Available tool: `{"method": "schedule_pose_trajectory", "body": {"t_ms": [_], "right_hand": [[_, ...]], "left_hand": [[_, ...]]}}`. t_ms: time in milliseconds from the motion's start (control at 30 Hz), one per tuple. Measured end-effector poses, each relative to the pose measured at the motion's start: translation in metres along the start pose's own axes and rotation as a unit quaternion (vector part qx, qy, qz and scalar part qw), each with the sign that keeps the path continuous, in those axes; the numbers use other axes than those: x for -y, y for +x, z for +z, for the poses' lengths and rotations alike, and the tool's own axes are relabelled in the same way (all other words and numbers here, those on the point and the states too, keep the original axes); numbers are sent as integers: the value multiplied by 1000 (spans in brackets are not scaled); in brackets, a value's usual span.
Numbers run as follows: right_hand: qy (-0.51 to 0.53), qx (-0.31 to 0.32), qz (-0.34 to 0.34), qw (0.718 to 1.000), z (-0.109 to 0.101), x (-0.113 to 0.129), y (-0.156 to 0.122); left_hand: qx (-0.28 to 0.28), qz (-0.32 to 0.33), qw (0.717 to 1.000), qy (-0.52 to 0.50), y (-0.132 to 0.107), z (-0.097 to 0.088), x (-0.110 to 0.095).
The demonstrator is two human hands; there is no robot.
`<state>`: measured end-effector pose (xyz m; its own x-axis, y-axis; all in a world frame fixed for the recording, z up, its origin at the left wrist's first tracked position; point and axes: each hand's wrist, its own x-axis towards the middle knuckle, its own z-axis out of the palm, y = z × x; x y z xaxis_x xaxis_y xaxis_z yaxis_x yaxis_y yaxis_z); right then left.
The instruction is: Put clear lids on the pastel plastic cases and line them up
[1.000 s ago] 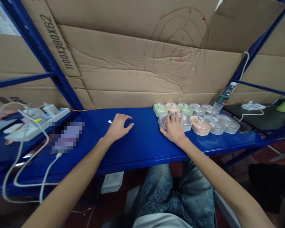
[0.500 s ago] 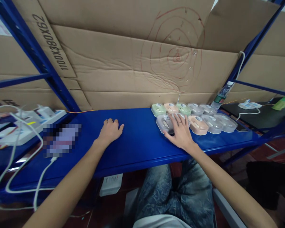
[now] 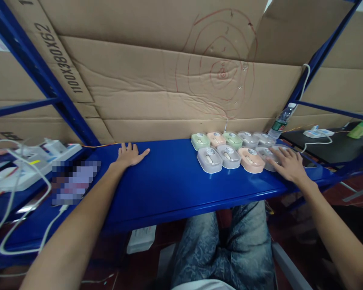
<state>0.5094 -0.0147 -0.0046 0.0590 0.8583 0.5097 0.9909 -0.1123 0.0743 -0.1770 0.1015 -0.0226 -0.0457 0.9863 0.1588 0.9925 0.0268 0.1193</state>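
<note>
Two rows of small plastic cases (image 3: 229, 156) in green, pink and clear grey lie on the blue metal shelf (image 3: 175, 181). My right hand (image 3: 286, 165) rests with fingers spread over the clear cases at the right end of the front row. My left hand (image 3: 129, 155) lies flat and open on the bare shelf near the cardboard wall, well left of the cases. Neither hand grips anything.
Cardboard sheets (image 3: 169, 80) back the shelf. White power strips (image 3: 36, 157) and cables (image 3: 21, 225) lie at the left beside a blurred-out object (image 3: 74, 181). A water bottle (image 3: 280, 121) stands at the right, another power strip (image 3: 317, 133) beyond it. My knees show below.
My right hand slid right from the front-left cases to the right end of the row. My left hand moved left and back toward the cardboard and flattened out.
</note>
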Motion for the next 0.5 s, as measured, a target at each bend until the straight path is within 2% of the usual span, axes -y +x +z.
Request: {"method": "schedule_pose_trajectory", "body": {"t_ms": [67, 133, 267, 500], "right_hand": [[-22, 27, -4, 999, -1, 0, -6], [-42, 27, -9, 999, -4, 6, -14], [-56, 22, -17, 998, -8, 14, -24], [-31, 3, -11, 999, -1, 11, -25]], "left_hand": [[19, -66, 997, 27, 14, 0, 9], [23, -96, 994, 44, 24, 0, 15], [-7, -82, 995, 53, 31, 2, 22], [-92, -39, 993, 64, 14, -2, 13]]}}
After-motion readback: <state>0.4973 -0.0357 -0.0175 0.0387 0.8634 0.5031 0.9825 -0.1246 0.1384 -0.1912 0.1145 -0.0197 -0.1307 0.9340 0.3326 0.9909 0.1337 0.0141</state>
